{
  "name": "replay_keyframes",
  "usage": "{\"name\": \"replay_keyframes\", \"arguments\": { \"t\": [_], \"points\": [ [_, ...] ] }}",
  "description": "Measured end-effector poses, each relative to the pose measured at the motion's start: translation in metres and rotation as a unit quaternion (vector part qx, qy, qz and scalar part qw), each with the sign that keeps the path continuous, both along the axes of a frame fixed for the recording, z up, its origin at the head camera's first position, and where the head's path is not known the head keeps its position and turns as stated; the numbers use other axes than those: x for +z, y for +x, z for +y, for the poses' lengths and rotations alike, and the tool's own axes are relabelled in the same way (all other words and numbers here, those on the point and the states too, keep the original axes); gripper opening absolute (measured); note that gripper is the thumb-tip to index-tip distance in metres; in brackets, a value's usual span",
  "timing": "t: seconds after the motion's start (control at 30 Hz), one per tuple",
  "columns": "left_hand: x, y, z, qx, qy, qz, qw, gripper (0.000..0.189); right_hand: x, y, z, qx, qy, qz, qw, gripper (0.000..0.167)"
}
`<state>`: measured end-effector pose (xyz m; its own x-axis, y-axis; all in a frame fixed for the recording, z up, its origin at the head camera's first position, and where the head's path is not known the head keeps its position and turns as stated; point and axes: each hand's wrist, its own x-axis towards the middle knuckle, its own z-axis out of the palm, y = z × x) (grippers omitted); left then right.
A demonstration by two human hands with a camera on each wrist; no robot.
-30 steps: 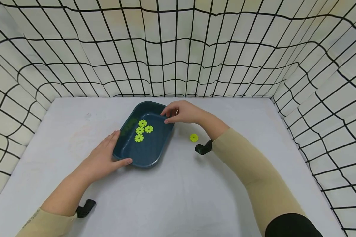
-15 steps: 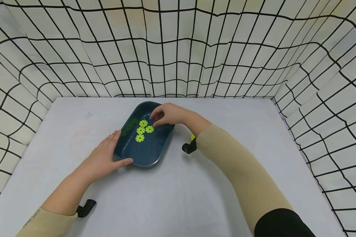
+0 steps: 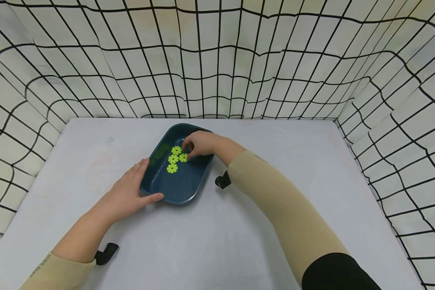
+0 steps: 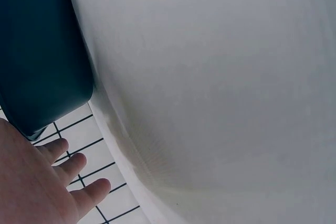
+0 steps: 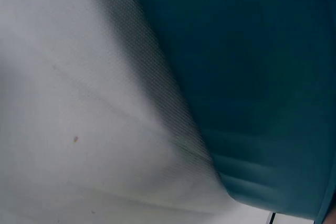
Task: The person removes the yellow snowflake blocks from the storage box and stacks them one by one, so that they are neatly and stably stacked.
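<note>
A dark teal rectangular tray (image 3: 177, 187) stands tilted in plan on the white table. Inside it lie several flat yellow-green notched discs (image 3: 172, 168), grouped close together. My left hand (image 3: 125, 195) rests against the tray's left side with extended fingers, its thumb at the front rim; part of that hand shows in the left wrist view. Over the tray's right side, my right hand (image 3: 203, 144) reaches in. Its curved thumb and fingers stand apart beside the rightmost disc (image 3: 183, 157), partly covering that disc. The right wrist view shows mostly the tray's outer wall (image 5: 252, 103).
White cloth covers the table (image 3: 188, 249). Black netting (image 3: 217, 76) over pale sheets rises along the back and both sides. Black wrist-worn devices, one at the left sleeve (image 3: 106, 253) and one at the right sleeve (image 3: 222, 180), jut out above the table.
My right hand has moved left and down from the tray's right rim to the discs. A loose disc right of the tray is now hidden by my right arm. The left hand stays put.
</note>
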<state>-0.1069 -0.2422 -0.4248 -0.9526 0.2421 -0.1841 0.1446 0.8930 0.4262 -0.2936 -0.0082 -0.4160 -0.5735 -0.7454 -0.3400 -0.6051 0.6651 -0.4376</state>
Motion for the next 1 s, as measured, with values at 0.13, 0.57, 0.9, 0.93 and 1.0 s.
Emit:
{"name": "replay_keyframes", "arguments": {
  "t": [0.13, 0.57, 0.9, 0.93, 1.0],
  "points": [
    [0.001, 0.0, 0.0, 0.002, 0.001, -0.004, 1.0, 0.121, -0.001, 0.001, -0.004, 0.009, 0.02, 0.015, 0.9997, 0.04],
    [0.002, -0.001, 0.001, 0.0, 0.001, -0.003, 1.0, 0.122, -0.005, 0.004, -0.01, 0.025, 0.041, 0.036, 0.9982, 0.035],
    [0.002, 0.0, 0.0, -0.001, 0.005, 0.001, 1.0, 0.121, -0.005, 0.005, -0.012, 0.041, 0.058, 0.043, 0.9966, 0.04],
    [0.002, 0.0, 0.0, -0.001, 0.005, 0.001, 1.0, 0.121, -0.005, 0.005, -0.012, 0.043, 0.059, 0.044, 0.9963, 0.04],
    [0.002, 0.0, 0.0, -0.001, 0.005, 0.002, 1.0, 0.121, -0.005, 0.005, -0.012, 0.048, 0.062, 0.049, 0.9957, 0.04]
  ]
}}
